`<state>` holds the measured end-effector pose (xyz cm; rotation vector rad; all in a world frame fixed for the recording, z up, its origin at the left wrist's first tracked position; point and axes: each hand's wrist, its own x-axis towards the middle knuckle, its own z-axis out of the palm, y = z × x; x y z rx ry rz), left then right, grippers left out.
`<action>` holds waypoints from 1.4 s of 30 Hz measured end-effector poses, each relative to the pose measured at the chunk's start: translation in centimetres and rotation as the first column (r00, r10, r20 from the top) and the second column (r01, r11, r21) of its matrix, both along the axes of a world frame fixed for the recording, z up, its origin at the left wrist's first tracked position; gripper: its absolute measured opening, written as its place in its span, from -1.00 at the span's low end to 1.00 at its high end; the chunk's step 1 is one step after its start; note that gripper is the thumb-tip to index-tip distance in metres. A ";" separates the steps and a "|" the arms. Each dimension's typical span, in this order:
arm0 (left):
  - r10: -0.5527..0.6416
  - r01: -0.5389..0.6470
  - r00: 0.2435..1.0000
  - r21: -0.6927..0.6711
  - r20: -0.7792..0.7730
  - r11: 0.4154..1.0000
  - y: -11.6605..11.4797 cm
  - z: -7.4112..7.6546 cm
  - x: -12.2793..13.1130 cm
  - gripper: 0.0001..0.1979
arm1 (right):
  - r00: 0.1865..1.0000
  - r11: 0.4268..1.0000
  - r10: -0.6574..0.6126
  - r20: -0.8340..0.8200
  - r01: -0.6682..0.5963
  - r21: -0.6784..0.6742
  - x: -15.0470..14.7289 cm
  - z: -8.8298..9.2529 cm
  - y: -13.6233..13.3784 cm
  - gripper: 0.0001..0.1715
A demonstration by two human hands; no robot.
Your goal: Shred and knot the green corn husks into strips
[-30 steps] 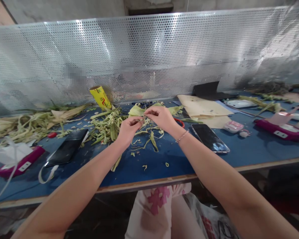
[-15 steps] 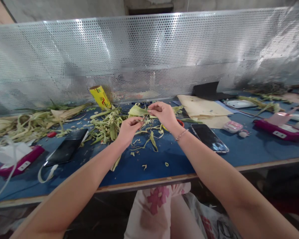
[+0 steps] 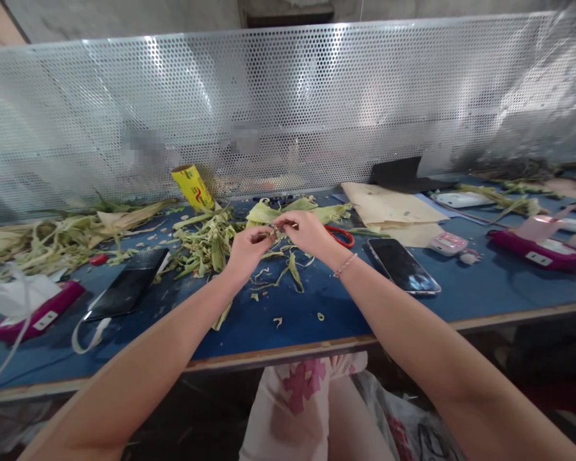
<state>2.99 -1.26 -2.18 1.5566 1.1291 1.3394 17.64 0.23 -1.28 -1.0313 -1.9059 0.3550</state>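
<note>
My left hand (image 3: 250,251) and my right hand (image 3: 303,230) meet above the middle of the blue table (image 3: 336,320). Both have their fingertips pinched together, almost touching, around something small that I cannot make out. Just beyond them lie pale green corn husks (image 3: 264,212). Left of my left hand is a heap of husk strips (image 3: 211,243) folded or knotted into small pieces. Thin husk shreds (image 3: 294,272) lie under and in front of the hands. Beside my right wrist rest red-handled scissors (image 3: 342,238), partly hidden by the hand.
A yellow tube (image 3: 193,187) leans at the back near the perforated metal screen (image 3: 297,96). Phones lie on the left (image 3: 129,282) and right (image 3: 403,266). Brown paper (image 3: 388,208), a pink case (image 3: 448,243), magenta power strips (image 3: 540,250) and more husks (image 3: 67,237) are around.
My right hand has moved left and slightly down, bringing its fingertips to those of my left hand. More of the red scissors handle shows. My left hand has hardly moved.
</note>
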 end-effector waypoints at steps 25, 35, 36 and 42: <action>-0.193 0.195 0.979 0.018 -0.068 0.981 -0.2 -0.4 0.3 -0.78 | 0.926 0.950 0.176 -0.334 -0.249 -0.190 0.2 -0.4 1.3 -0.71; -0.230 0.231 0.972 0.009 -0.043 0.973 -0.3 -0.3 0.4 -0.68 | 0.874 0.928 0.139 -0.466 -0.279 -0.247 0.2 -0.6 1.1 -0.83; -0.232 0.233 0.972 0.011 -0.041 0.972 -0.3 -0.2 0.5 -0.67 | 0.873 0.924 0.137 -0.467 -0.283 -0.258 0.2 -0.7 1.2 -0.84; -0.221 0.222 0.972 0.006 -0.082 0.975 -0.3 -0.2 0.4 -0.73 | 0.907 0.923 0.155 -0.392 -0.274 -0.271 0.3 -0.8 1.4 -0.85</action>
